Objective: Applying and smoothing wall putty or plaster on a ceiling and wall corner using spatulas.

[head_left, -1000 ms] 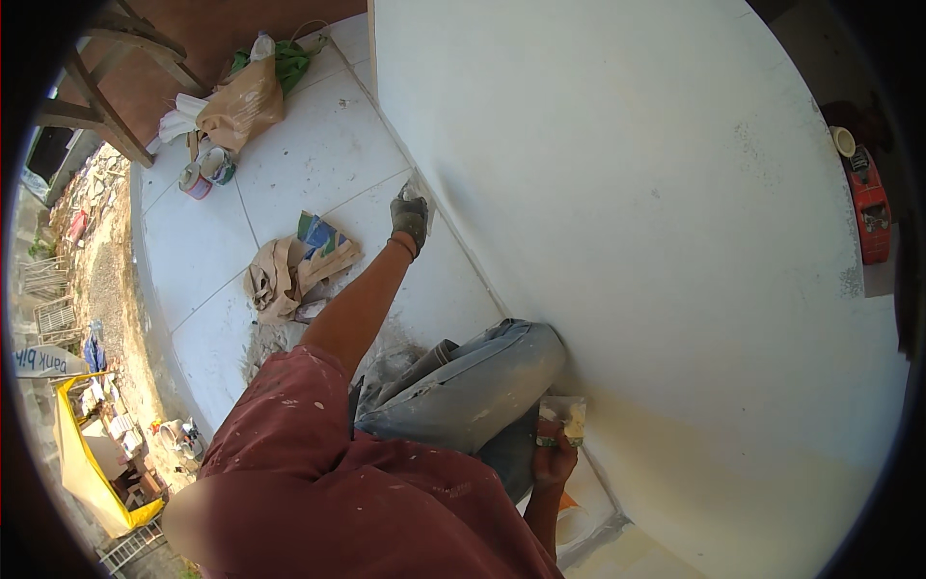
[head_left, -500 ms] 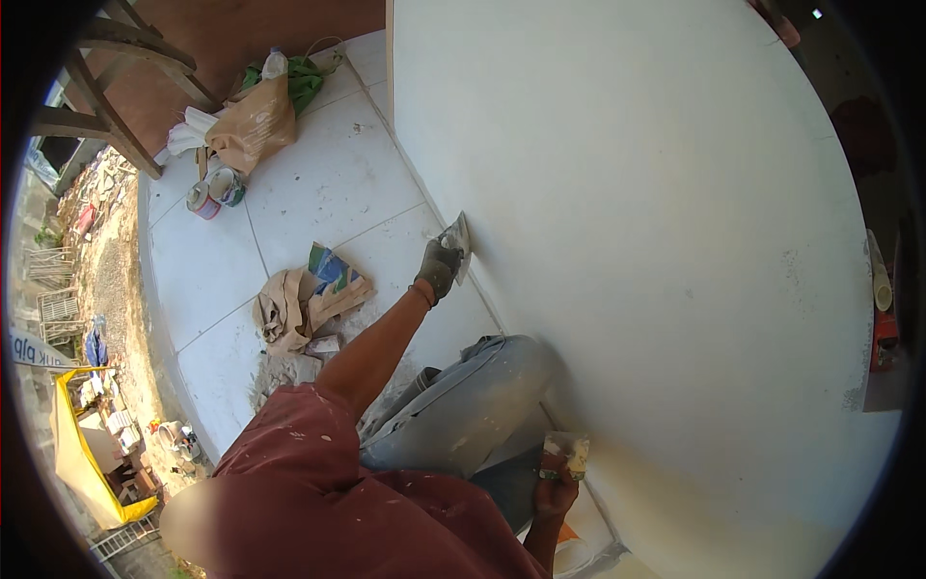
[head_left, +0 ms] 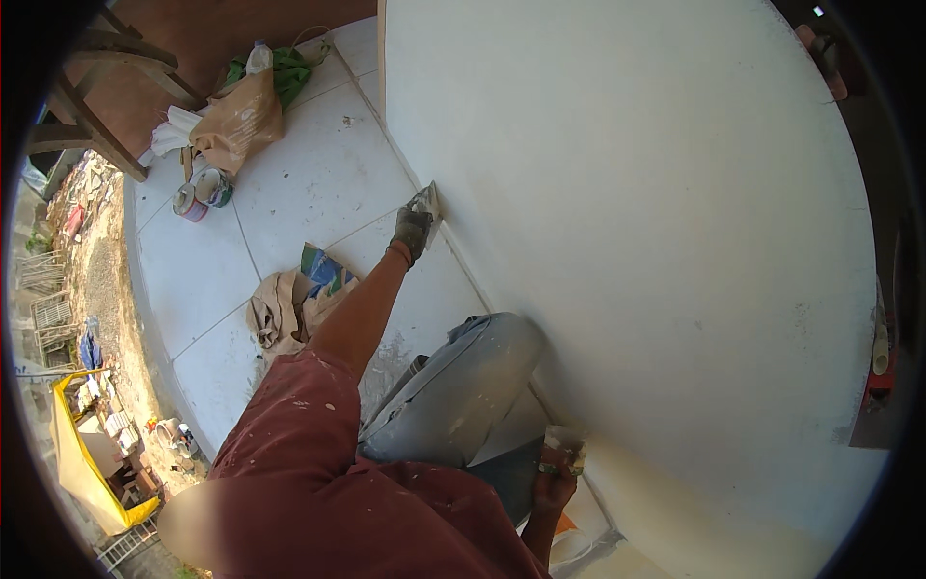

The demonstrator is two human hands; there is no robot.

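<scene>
My left hand (head_left: 413, 232), in a dark glove, is wrapped round a trowel (head_left: 428, 201) with a flat metal blade. The blade's edge is at the foot of the white wall (head_left: 627, 212), close to where it meets the tiled floor. Lower down, beside my bent knee, my bare right hand (head_left: 554, 488) grips a small flat scraper (head_left: 563, 448). Pale putty is smeared on the scraper, and its handle is hidden by my fingers. My knee (head_left: 497, 357), in dusty grey trousers, is close to the wall between both hands.
Crumpled paper sacks (head_left: 280, 307) lie on the white tiles (head_left: 318, 164) left of my arm. Two open cans (head_left: 190, 202) stand farther off near a brown bag (head_left: 241, 121) and a wooden trestle (head_left: 101, 125). Beyond the tile edge is rubble (head_left: 101, 251). Something orange (head_left: 564, 524) shows beneath my right hand.
My left hand and the trowel have moved up and left in the picture, farther along the foot of the wall. The whole view has shifted slightly. My right hand still grips the scraper.
</scene>
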